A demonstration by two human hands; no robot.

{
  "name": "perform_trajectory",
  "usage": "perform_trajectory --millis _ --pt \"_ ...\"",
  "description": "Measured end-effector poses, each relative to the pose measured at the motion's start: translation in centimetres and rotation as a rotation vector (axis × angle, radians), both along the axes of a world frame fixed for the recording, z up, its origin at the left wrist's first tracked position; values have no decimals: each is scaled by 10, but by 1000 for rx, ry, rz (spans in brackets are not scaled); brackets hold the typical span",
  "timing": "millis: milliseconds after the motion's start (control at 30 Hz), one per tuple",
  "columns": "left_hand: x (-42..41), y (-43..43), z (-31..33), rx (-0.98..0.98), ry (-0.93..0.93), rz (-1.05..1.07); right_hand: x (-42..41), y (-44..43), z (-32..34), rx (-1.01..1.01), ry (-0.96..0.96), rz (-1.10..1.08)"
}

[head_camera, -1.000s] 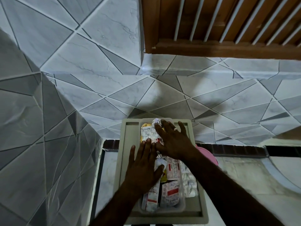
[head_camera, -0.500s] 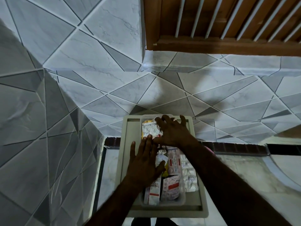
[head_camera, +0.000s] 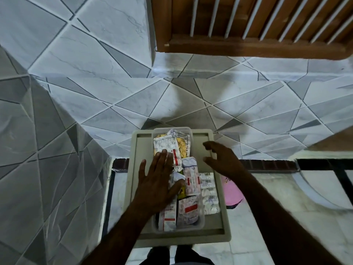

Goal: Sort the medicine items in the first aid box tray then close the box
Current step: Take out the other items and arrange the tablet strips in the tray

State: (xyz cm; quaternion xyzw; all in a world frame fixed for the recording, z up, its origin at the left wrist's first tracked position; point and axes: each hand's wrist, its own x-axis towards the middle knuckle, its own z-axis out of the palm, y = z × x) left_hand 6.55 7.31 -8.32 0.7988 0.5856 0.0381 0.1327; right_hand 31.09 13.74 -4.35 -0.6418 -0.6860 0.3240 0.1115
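A beige first aid box (head_camera: 137, 180) stands below me with a clear plastic tray (head_camera: 200, 220) inside it. The tray holds several medicine strips and sachets (head_camera: 189, 209), white with red labels, and a yellow pack (head_camera: 182, 148) at the far end. My left hand (head_camera: 156, 180) lies flat with straight fingers on the strips in the tray's left half. My right hand (head_camera: 222, 159) hovers over the box's right rim, fingers loosely curled, holding nothing. A foil blister strip (head_camera: 209, 194) lies in the box to the right of the tray.
Grey tiled walls (head_camera: 57, 150) close in on the left and behind the box. A wooden window frame (head_camera: 248, 46) is above. A pink object (head_camera: 232, 192) lies on the marble floor right of the box. My feet (head_camera: 172, 255) show below the box.
My right hand has lifted off the strips at the tray's far end and moved right to the box's rim. My left hand has stayed on the strips.
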Motion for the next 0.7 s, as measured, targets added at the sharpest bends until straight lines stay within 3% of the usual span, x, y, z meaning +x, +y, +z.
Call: perform_trajectory --millis 167,367,467,700 --pt "1 -1 -1 6 40 -30 20 -43 -32 -223 -268 187" --pt "1 -3 8 11 -11 -63 9 -50 -42 -148 -389 191" --pt "-3 -3 6 -6 -84 -47 9 -44 -45 -151 -342 130" --pt "-11 -8 6 -34 -336 47 21 -38 -47 -214 9 -80"
